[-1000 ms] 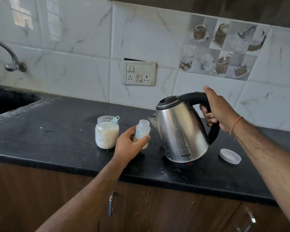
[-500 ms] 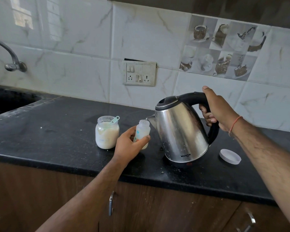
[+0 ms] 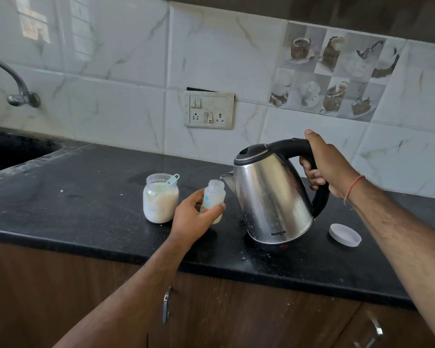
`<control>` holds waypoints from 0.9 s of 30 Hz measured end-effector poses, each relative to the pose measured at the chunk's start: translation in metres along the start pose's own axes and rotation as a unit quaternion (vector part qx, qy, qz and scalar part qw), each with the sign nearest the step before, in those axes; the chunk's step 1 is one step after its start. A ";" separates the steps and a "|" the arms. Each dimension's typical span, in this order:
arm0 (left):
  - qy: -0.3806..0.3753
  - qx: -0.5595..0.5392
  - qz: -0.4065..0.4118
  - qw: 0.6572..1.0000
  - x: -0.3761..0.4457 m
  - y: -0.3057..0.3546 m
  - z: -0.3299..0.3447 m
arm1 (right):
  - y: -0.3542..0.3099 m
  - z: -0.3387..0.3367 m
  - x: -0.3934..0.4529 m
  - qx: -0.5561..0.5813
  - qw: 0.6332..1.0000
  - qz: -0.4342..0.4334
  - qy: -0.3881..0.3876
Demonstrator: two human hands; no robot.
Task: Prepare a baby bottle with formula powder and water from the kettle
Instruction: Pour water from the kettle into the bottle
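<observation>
A small translucent baby bottle (image 3: 214, 194) stands uncapped on the black counter (image 3: 86, 197), and my left hand (image 3: 192, 217) grips it around its lower half. My right hand (image 3: 324, 167) is closed on the black handle of a steel kettle (image 3: 271, 197). The kettle leans left with its spout right over the bottle's mouth, and a thin stream of water shows at the spout tip. Left of the bottle stands an open jar of white formula powder (image 3: 160, 199) with a pale green scoop (image 3: 172, 178) sticking out of it.
A white round lid (image 3: 344, 234) lies on the counter right of the kettle. A dark sink (image 3: 15, 151) and a tap (image 3: 18, 91) are at the far left. A switch and socket plate (image 3: 208, 110) sits on the tiled wall. Wooden cabinet doors run below the counter edge.
The kettle has tipped a little further left, bringing its spout over the bottle's mouth, and water now shows at the spout. My left hand and the bottle have stayed put.
</observation>
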State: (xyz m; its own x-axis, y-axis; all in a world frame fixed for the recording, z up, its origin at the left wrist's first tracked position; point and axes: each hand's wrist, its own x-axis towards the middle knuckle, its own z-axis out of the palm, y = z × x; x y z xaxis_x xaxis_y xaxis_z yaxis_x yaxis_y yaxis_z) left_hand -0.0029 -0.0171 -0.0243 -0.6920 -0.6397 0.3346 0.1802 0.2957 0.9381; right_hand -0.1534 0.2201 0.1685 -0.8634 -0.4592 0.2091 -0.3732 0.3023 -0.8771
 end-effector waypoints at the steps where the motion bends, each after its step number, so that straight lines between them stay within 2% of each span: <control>1: 0.000 0.000 -0.001 1.000 0.000 0.000 0.000 | 0.000 0.000 0.000 0.001 1.000 0.000 0.000; 27: -0.004 -0.001 0.003 1.000 -0.003 0.005 0.000 | -0.002 0.002 -0.001 0.004 1.000 0.000 -0.001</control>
State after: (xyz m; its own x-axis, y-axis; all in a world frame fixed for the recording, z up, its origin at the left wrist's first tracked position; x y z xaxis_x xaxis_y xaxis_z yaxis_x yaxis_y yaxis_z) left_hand 0.0003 -0.0136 -0.0204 -0.6968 -0.6323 0.3387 0.1848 0.2980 0.9365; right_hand -0.1514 0.2185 0.1693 -0.8632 -0.4600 0.2082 -0.3702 0.2961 -0.8805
